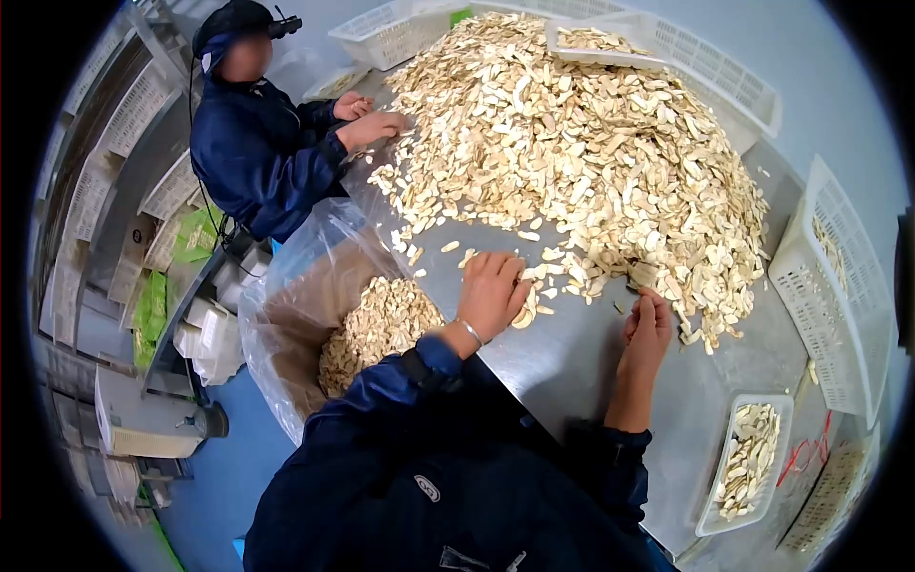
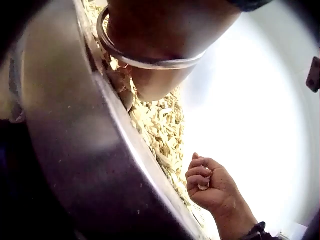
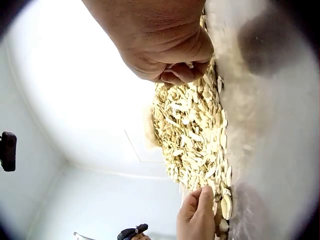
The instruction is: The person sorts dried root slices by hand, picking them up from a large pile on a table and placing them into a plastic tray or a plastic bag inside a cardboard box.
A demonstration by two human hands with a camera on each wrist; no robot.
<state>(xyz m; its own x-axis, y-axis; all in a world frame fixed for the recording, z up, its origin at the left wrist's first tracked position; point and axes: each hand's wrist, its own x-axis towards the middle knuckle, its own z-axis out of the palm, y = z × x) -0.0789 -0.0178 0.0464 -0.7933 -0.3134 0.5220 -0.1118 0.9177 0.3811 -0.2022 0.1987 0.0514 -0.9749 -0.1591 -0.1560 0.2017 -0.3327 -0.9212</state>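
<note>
A large heap of pale, flat dried slices (image 1: 591, 153) covers the far part of a metal table (image 1: 562, 353). My left hand (image 1: 491, 297) lies low over the heap's near left edge, its fingers extended among a few loose slices. At the near front of the heap, my right hand (image 1: 648, 329) has its fingers curled, with a darker slice (image 1: 642, 275) at the fingertips. In the left wrist view, a whitish slice (image 2: 203, 185) shows inside those curled fingers. The right wrist view has the left hand (image 3: 196, 216) close against the slices, its fingertips partly hidden.
A lined cardboard box (image 1: 300, 319) partly filled with slices stands below the table's left edge. Another person (image 1: 257, 143) works at the heap's left side. A small tray of slices (image 1: 748, 462) sits at right, near white baskets (image 1: 824, 296) and red string (image 1: 808, 453).
</note>
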